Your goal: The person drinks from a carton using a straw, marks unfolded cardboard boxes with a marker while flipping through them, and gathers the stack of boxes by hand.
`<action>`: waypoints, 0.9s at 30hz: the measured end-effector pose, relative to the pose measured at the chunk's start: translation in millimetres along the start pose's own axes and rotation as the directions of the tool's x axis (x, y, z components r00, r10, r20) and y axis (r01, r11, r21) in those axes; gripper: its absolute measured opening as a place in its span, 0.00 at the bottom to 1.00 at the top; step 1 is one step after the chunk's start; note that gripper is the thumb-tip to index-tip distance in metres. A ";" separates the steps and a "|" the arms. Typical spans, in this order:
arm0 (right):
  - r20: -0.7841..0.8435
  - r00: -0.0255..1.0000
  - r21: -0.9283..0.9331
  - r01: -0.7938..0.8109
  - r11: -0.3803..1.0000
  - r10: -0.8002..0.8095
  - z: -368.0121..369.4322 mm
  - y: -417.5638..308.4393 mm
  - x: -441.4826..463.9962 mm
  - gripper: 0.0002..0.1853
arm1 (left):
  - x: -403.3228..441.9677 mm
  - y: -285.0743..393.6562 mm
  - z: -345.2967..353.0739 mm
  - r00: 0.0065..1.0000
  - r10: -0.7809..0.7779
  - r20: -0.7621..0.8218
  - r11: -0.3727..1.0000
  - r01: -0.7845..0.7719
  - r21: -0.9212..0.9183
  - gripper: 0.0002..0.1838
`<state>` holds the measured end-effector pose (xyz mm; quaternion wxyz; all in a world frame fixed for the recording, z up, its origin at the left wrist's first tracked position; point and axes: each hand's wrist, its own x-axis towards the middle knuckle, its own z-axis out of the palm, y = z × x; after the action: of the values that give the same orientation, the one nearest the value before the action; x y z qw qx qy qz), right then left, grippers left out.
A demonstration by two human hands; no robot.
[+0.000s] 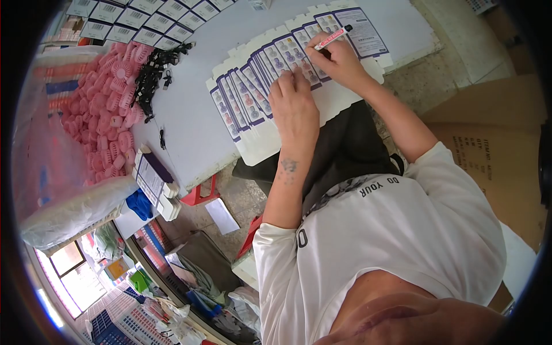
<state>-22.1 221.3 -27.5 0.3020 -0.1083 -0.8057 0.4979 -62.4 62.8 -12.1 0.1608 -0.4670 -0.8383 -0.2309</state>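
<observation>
My right hand [339,62] is closed around a white-and-red marker pen [332,37], which has a black end pointing away to the upper right. Below it lies a fanned, overlapping row of flattened printed cartons [248,98], white with purple edges and pictures of small fans. My left hand [293,109] rests on the middle of that row, fingers bent and slightly apart, pressing on the cartons. Its fingertips partly cover the print. Whether the pen touches a carton cannot be made out.
A heap of pink handheld fans [109,103] sits on the white table [195,115] at the left, beside black cables [148,80]. Small labelled boxes [155,22] stand in rows behind. Folded cartons [152,178] lie at the table's near left corner; a large cardboard box [489,149] stands right.
</observation>
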 end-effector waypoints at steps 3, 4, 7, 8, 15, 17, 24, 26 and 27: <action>0.039 0.999 0.009 -0.030 1.000 0.029 0.4 -1.9 -1.0 0.06 | -3.8 -4.5 -0.4 1.000 -0.030 -0.006 0.999 0.030 0.019 0.16; 0.048 0.998 0.012 -0.031 0.999 0.031 0.3 -2.3 -0.8 0.06 | -3.9 -4.6 -0.5 0.999 -0.036 -0.003 0.999 0.036 0.016 0.16; 0.059 0.998 -0.027 0.036 0.999 -0.035 1.3 3.9 0.1 0.07 | -3.6 -5.0 0.0 0.999 -0.039 -0.006 0.999 0.039 0.014 0.16; 0.058 0.998 -0.030 0.042 0.999 -0.040 1.5 4.2 0.2 0.08 | -3.8 -5.0 0.0 0.999 -0.039 -0.008 0.999 0.039 0.014 0.16; 0.056 0.998 -0.033 0.036 0.999 -0.034 4.5 5.3 0.2 0.08 | -3.8 -5.4 -0.9 0.999 -0.033 -0.006 0.999 0.033 0.011 0.17; 0.045 0.998 -0.025 0.045 0.999 -0.043 5.4 2.9 1.3 0.07 | -3.1 -4.9 -2.3 0.999 -0.035 -0.001 0.999 0.035 0.017 0.18; 0.065 0.996 0.038 0.061 0.997 -0.064 15.6 0.6 3.4 0.05 | -4.1 -8.7 -6.8 0.997 -0.064 -0.037 0.996 0.062 -0.056 0.17; 0.086 0.995 0.030 0.052 0.998 -0.055 16.1 -2.5 3.3 0.05 | -6.5 -14.6 -9.8 0.994 -0.098 -0.053 0.994 0.095 -0.048 0.17; 0.099 0.994 0.028 0.049 0.998 -0.051 14.6 -6.1 2.4 0.05 | -7.9 -16.5 -9.9 0.993 -0.106 -0.058 0.994 0.104 -0.036 0.16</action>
<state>-31.9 208.8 -26.0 0.2752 -0.0593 -0.8158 0.5051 -72.0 44.4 -11.5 0.1655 -0.4176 -0.8527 -0.2665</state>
